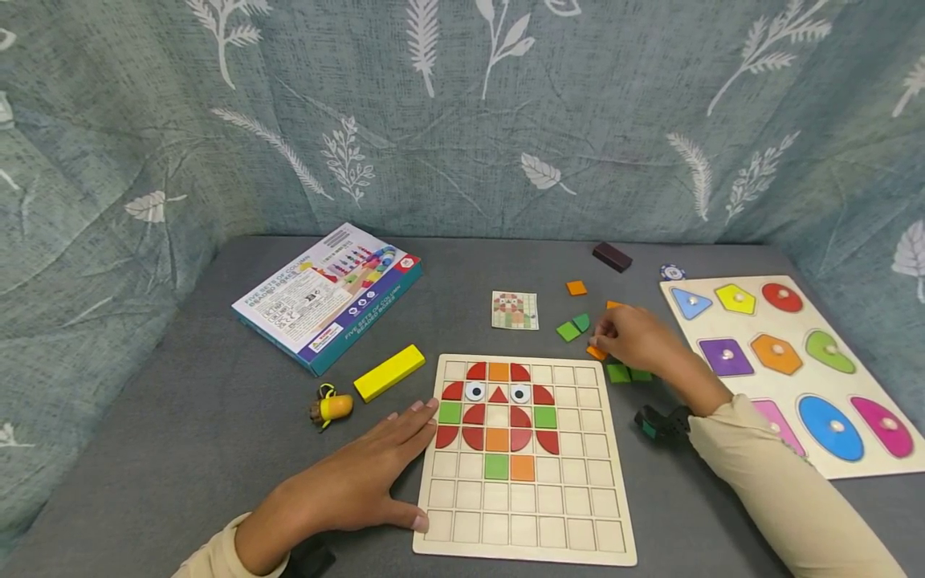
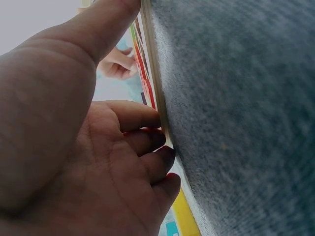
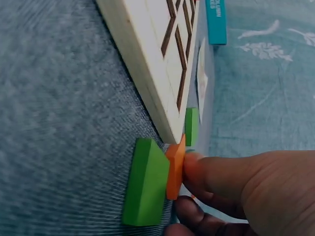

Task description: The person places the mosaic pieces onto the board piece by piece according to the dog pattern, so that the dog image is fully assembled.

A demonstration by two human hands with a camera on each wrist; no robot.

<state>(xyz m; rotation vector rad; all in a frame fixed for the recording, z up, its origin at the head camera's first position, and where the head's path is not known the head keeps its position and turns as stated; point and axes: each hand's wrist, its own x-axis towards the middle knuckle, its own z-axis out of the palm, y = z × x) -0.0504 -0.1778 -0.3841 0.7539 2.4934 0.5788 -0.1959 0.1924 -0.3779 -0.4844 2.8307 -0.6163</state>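
A wooden grid board (image 1: pixel 522 514) lies in the middle with red, green and orange tiles forming an owl-like figure in its upper half. My left hand (image 1: pixel 383 466) lies flat on the grey cloth, its straight fingers (image 2: pixel 142 115) against the board's left edge (image 2: pixel 156 83). My right hand (image 1: pixel 605 337) is just past the board's upper right corner and pinches an orange tile (image 1: pixel 596 352) (image 3: pixel 174 169) between its fingertips. That tile stands on edge against a green tile (image 3: pixel 145 182) (image 1: pixel 617 373), close to the board's corner (image 3: pixel 165 123).
Loose green tiles (image 1: pixel 573 327) and an orange tile (image 1: pixel 576 287) lie beyond the board, by a pattern card (image 1: pixel 515 311). A shape puzzle (image 1: pixel 751 329) lies right; a box (image 1: pixel 328 295), yellow block (image 1: pixel 389 372) and small toy (image 1: pixel 331 407) left. A dark block (image 1: pixel 612 257) lies at the back.
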